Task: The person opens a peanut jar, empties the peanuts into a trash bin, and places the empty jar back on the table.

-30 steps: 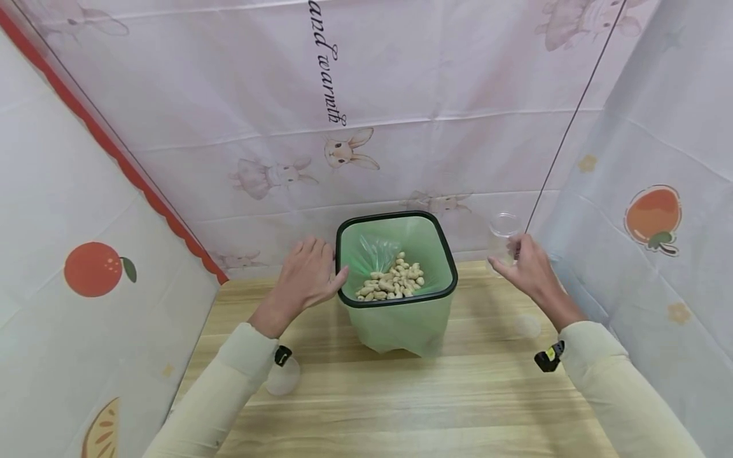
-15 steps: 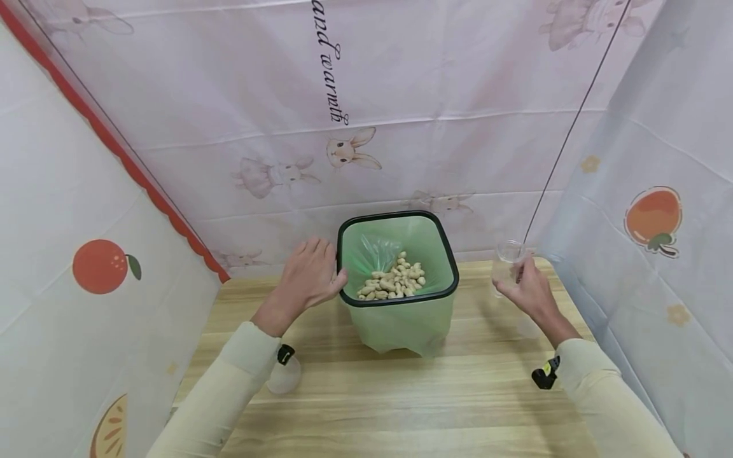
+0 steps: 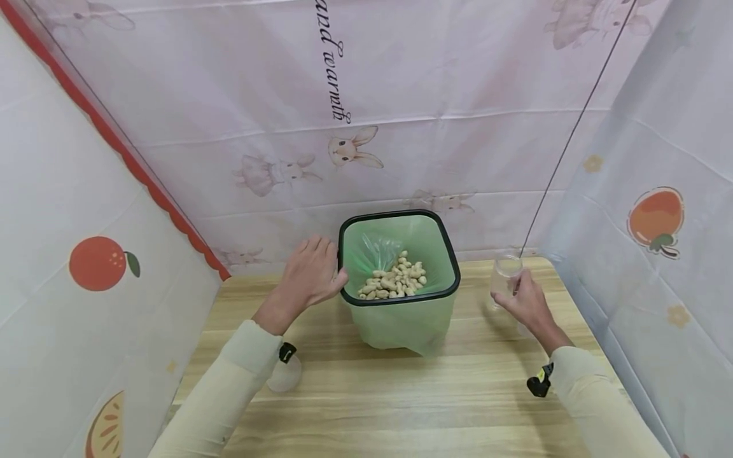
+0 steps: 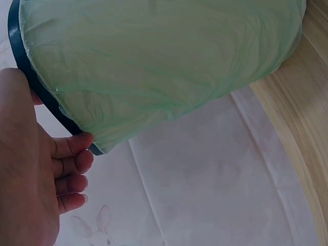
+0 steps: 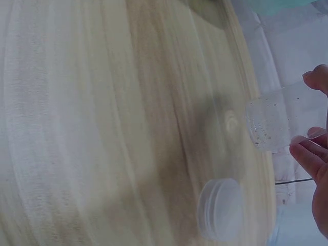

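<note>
A small trash bin with a black rim and a pale green liner stands mid-table in the head view. Inside it lie peanuts beside a crumpled clear plastic bag. At the bin's left side my left hand grips the rim, thumb on its top edge; in the left wrist view the fingertips curl at the rim. My right hand holds a clear plastic jar, right of the bin. In the right wrist view the jar has no lid contents showing, only small dark specks near its base.
A translucent round lid lies on the wooden table below my right hand. Another pale round lid lies beside my left wrist. Printed cloth walls enclose the back and both sides.
My right hand has lowered the jar toward the table, to the right of the bin. My left hand has stayed at the bin's rim.
</note>
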Demonstrator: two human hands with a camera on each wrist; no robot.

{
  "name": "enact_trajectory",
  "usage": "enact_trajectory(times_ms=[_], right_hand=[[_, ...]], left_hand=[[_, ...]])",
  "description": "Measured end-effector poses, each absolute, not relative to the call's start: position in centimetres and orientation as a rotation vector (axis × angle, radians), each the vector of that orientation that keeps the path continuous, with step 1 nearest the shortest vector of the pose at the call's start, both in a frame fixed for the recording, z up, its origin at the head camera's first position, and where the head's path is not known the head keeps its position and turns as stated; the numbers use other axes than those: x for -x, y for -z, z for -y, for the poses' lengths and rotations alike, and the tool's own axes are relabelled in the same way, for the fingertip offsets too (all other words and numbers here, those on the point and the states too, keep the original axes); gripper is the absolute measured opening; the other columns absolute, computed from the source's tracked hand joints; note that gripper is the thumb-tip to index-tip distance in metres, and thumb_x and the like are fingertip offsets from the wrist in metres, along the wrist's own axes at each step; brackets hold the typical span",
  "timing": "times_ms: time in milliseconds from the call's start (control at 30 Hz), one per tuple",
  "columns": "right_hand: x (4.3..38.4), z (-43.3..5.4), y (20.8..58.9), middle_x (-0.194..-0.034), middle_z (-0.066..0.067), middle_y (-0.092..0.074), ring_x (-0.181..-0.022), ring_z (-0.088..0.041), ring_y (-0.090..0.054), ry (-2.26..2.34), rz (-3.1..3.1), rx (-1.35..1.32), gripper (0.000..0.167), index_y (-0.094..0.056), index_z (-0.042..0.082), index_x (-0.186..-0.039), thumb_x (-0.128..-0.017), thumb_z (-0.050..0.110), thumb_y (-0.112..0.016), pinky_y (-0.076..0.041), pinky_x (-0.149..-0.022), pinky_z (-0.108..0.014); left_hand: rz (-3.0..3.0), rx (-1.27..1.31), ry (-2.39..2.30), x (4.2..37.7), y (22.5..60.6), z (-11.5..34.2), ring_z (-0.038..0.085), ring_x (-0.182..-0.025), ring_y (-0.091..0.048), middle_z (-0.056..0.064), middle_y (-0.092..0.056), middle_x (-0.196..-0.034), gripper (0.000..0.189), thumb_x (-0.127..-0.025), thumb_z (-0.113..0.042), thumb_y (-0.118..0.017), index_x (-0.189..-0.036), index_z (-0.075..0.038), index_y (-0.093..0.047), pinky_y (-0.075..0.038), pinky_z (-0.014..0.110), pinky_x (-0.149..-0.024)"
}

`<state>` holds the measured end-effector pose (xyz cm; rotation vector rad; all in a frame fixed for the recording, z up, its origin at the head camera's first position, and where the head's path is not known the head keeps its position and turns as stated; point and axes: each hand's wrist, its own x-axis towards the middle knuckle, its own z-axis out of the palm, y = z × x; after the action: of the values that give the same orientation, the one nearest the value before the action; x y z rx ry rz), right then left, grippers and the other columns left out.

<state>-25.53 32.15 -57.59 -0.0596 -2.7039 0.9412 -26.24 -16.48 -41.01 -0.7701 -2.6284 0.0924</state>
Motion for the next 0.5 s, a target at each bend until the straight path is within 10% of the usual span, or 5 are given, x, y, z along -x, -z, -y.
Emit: enact_trajectory(times_ms=[500], right_hand=[[25.5,-32.0,59.6,-0.100,-0.019,-0.059,-0.087,-0.032,-0.059,-1.011,2.733,0.112,0.061,-0.045,-0.002,-0.116,-0.083,0.031,-0.084,-0.046,-0.070,-0.036]], left_hand=[[2.633,0.768,-0.093,26.2,41.2,16.4,0.030,-0.088,-0.048,0.012,-0.058,-0.093,0.042,-0.093,-0.041,-0.039,-0.095,-0.004,-0.059,-0.041,0.039,-0.084]])
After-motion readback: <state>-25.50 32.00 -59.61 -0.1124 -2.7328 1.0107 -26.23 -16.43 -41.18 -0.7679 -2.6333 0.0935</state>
